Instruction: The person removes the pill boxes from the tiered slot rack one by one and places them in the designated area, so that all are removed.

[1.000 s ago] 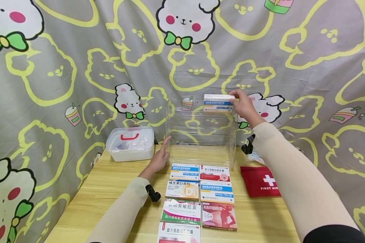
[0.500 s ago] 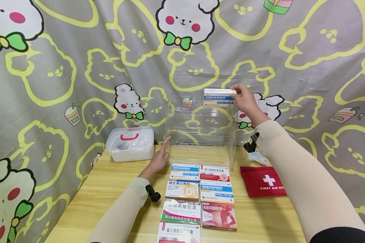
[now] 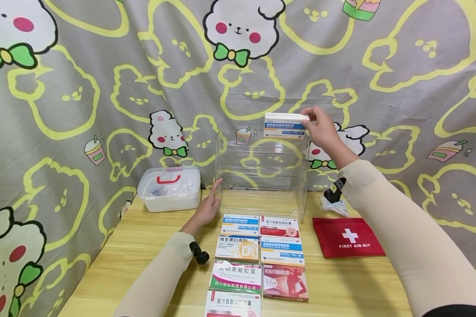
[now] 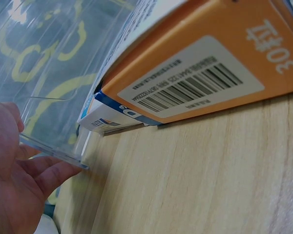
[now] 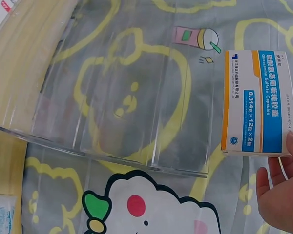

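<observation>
My right hand (image 3: 321, 127) pinches the right end of a white, blue and orange medicine box (image 3: 284, 126). In the right wrist view this box (image 5: 258, 102) reads Glucosamine Sulfate Capsules, and thumb and fingers hold its end. It is raised at the top right of a clear tiered display rack (image 3: 262, 182), apart from the rack's upper edge in the right wrist view. Low on the rack's left side, my left hand (image 3: 208, 207) grips the side panel. The left wrist view shows that hand (image 4: 19, 170) with thumb and fingers on either side of the clear panel.
Several medicine boxes lie in two columns before the rack, among them a vitamin D box (image 3: 238, 247) and a red box (image 3: 285, 282). A lidded plastic container (image 3: 170, 200) stands left. At right lie a red first aid pouch (image 3: 347, 246) and a clear packet (image 3: 335, 206). Behind hangs a patterned curtain (image 3: 238, 88).
My right hand has lifted the medicine box a little higher above the rack's top. The left hand stays where it was on the rack's side.
</observation>
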The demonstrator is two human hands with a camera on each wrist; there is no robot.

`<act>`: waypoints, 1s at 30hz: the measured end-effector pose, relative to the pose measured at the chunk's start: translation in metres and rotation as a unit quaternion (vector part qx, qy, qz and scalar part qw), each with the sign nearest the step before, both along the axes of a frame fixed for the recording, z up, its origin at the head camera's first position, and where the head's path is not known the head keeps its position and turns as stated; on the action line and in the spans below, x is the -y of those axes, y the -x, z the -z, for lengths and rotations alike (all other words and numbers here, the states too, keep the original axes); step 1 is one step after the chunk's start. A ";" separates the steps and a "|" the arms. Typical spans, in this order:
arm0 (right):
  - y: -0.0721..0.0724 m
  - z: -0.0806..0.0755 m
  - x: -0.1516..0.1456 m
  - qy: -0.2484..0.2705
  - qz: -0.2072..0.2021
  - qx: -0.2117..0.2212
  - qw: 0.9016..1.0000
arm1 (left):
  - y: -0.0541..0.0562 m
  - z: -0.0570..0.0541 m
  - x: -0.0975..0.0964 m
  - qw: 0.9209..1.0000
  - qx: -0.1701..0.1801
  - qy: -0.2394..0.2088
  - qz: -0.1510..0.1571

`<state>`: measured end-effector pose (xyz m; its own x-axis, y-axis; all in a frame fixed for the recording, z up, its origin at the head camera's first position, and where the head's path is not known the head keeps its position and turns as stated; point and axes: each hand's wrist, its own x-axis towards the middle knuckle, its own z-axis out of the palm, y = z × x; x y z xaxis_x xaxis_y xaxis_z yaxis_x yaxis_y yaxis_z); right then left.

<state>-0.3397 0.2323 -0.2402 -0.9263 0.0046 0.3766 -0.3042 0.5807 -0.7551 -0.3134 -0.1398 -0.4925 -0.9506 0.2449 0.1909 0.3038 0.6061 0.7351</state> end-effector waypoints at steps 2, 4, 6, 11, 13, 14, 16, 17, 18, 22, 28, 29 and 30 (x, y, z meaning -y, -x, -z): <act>-0.004 0.003 0.000 -0.003 -0.004 -0.003 1.000 | 0.000 0.000 0.000 1.000 0.000 -0.001 0.000; -0.008 0.007 0.000 -0.005 -0.009 -0.004 1.000 | 0.000 0.000 0.000 1.000 0.000 -0.001 -0.001; -0.011 0.011 -0.001 -0.007 -0.016 -0.004 1.000 | -0.001 0.000 0.000 1.000 0.000 -0.001 -0.002; -0.021 0.022 -0.002 -0.014 -0.035 -0.012 0.999 | -0.002 -0.001 0.000 1.000 -0.003 0.000 0.002; -0.026 0.027 -0.002 -0.014 -0.044 -0.018 0.999 | -0.002 -0.001 0.000 1.000 -0.003 0.000 0.003; -0.029 0.029 -0.002 -0.016 -0.046 -0.018 0.999 | -0.002 -0.001 -0.001 1.000 -0.004 0.001 0.002; -0.035 0.035 -0.002 -0.013 -0.053 -0.018 0.998 | -0.002 -0.001 -0.001 1.000 -0.005 0.002 0.000; -0.038 0.038 -0.002 -0.012 -0.055 -0.017 0.998 | -0.002 -0.001 -0.001 1.000 -0.006 0.002 -0.001; -0.041 0.041 -0.002 -0.012 -0.058 -0.017 0.998 | -0.002 -0.001 -0.001 1.000 -0.006 0.003 -0.001; -0.052 0.053 -0.001 -0.012 -0.068 -0.023 0.997 | -0.001 0.001 -0.001 1.000 -0.009 0.005 -0.002; -0.071 0.072 -0.004 -0.017 -0.077 -0.017 0.997 | -0.001 0.001 -0.001 1.000 -0.009 0.008 -0.002; -0.075 0.074 -0.004 -0.019 -0.077 -0.015 0.997 | -0.001 0.000 -0.001 1.000 -0.008 0.008 -0.003; -0.078 0.077 -0.004 -0.020 -0.078 -0.014 0.997 | -0.001 0.000 -0.001 1.000 -0.008 0.008 -0.003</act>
<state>-0.2613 0.2367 -0.3173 -0.9040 -0.1552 0.3984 -0.4135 0.5543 -0.7223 -0.3127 -0.1393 -0.4929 -0.9485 0.2430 0.2030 0.3128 0.6196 0.7199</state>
